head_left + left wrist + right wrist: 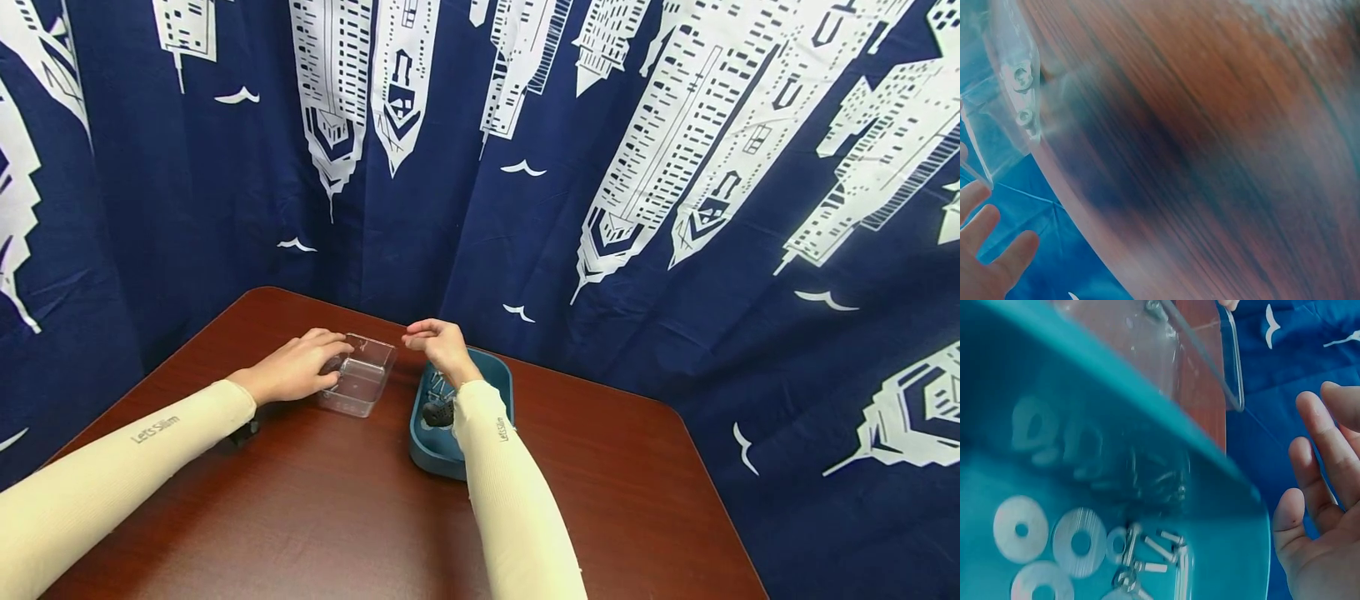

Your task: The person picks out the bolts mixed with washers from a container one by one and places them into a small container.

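Note:
A clear plastic box (362, 392) stands on the table, and my left hand (300, 367) rests on its left side with fingers extended. In the left wrist view those fingers (982, 228) spread at the rim, and small ring-shaped metal pieces (1022, 79) show through the box wall. My right hand (442, 346) hovers above the far end of a blue tray (435, 461), fingers loosely bent. Nothing shows in the right hand (1325, 550) in its wrist view. Inside the tray lie large flat washers (1080, 542) and several small bolts (1160, 548).
The brown wooden table (337, 508) has a rounded far edge just beyond the box and tray. Behind it hangs a dark blue curtain (450, 233) with white buildings and birds. Box and tray stand side by side with a narrow gap.

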The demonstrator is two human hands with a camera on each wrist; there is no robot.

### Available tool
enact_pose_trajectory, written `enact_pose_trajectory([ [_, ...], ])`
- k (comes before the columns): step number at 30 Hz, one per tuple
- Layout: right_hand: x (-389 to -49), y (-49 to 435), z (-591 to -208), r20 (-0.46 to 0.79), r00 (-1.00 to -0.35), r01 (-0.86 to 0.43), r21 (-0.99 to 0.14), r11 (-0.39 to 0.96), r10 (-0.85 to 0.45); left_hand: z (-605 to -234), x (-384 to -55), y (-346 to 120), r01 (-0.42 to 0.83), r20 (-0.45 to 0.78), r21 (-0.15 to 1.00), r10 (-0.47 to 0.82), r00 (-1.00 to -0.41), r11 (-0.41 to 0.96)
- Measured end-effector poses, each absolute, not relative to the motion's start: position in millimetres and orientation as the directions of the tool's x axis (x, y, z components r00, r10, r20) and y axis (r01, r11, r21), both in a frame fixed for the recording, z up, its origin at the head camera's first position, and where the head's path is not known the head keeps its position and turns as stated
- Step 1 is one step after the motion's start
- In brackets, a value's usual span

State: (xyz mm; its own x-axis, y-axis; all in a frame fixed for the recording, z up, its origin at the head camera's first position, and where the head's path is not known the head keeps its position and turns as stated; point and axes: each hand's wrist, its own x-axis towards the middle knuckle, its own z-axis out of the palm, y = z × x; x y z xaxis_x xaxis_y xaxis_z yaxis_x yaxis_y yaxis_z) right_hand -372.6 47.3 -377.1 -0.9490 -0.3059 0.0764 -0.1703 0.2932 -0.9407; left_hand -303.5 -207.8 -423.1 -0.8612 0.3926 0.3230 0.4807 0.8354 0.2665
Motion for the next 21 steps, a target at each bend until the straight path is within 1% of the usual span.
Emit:
enact_pose_trajectory([
  [6,-375.1,64.6,-378.6,0.059,-0.954,-0.145,-0.949,0.279,-0.295,-421.4,-303.8,-204.6,0.478,0.315,0.271,0.393,-0.864,0.835],
  [13,-373.4,79.0,-378.9,0.067,-0.966,-0.141,-0.947,0.288,-0.251,-419.5,-301.4,-202.8,0.473,0.304,0.267,0.393,-0.868,0.840],
  [21,-373.9,93.1,-381.8,0.082,-0.970,-0.145,-0.952,0.271,-0.230,-419.2,-302.1,-200.8,0.478,0.326,0.264,0.389,-0.862,0.838],
])
